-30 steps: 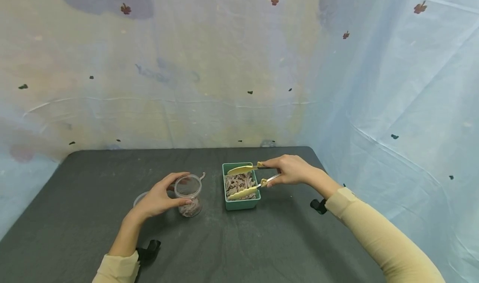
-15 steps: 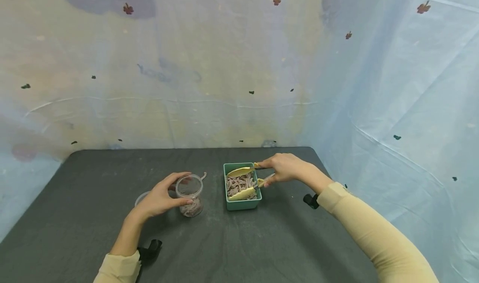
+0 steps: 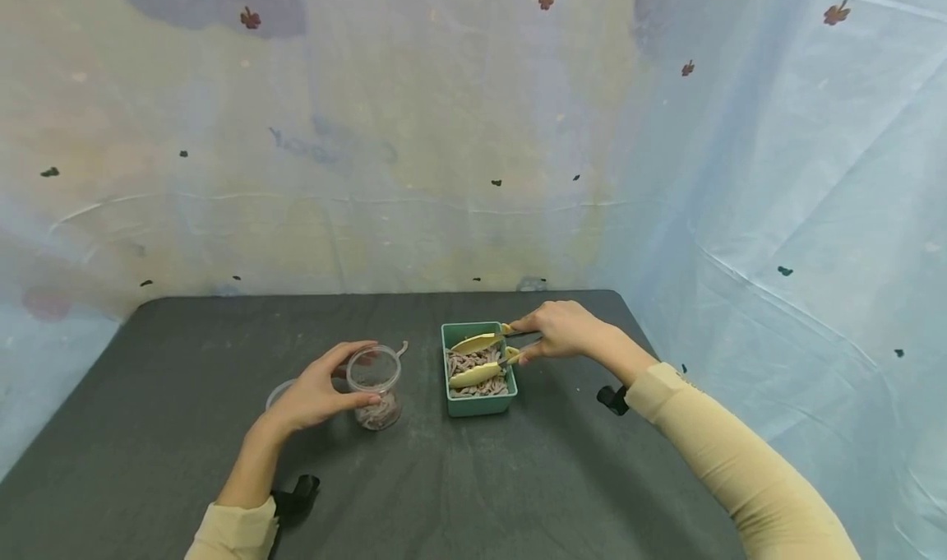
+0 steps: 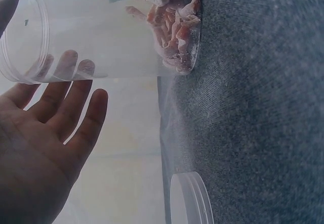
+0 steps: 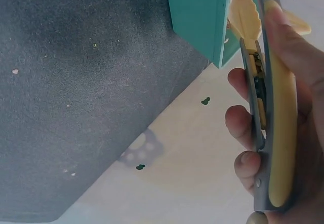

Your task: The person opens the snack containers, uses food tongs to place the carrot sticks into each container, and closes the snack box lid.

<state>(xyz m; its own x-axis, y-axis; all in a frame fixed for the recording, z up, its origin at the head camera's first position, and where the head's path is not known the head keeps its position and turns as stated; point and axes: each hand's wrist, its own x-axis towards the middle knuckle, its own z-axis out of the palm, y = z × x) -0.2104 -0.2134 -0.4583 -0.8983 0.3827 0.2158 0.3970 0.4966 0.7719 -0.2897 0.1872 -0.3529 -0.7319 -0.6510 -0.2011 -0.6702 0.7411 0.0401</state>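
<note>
On the left, my left hand [image 3: 314, 391] holds a clear plastic jar [image 3: 377, 412] near its rim, thumb in front and fingers behind. The jar stands upright on the table with pale, greyish-pink strips [image 4: 174, 37] at its bottom. My right hand [image 3: 568, 330] grips yellow-headed tongs [image 3: 477, 374] with grey and yellow handles, seen close up in the right wrist view. Both tong heads reach into a green rectangular box [image 3: 477, 408], among a heap of similar strips [image 3: 484, 387]. Whether the heads pinch any strips cannot be made out.
A round clear lid [image 4: 190, 201] lies on the table to the left of the jar, partly behind my left hand in the head view. One loose strip [image 3: 403, 349] shows just behind the jar. Dark grey cloth covers the table [image 3: 444, 494]; a patterned curtain [image 3: 414, 132] hangs behind.
My right hand has shifted slightly left, bringing the tongs further over the box. Their two heads have drawn closer together over the strips. My left hand and the jar stay put.
</note>
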